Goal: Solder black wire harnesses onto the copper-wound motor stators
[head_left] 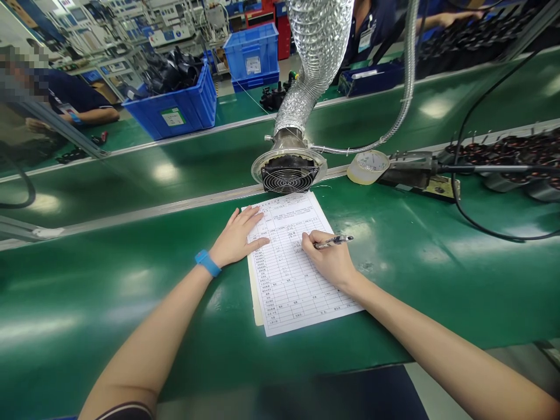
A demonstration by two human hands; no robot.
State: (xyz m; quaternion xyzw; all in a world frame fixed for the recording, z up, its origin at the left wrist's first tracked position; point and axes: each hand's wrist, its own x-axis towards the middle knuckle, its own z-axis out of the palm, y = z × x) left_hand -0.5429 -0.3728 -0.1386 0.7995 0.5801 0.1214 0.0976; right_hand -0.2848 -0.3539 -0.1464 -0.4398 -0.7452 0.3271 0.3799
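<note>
If left hand, spread flat, lifts off form, pen in grip of right hand could drag it askew

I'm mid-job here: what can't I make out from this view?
All in the head view:
Form: most writing too small to read.
Pen: tip hidden behind the right hand.
Yellowish sheet: mostly covered by the form.
Green-and-white label: print too small.
Foil hose: upper end cut off by the top edge.
</note>
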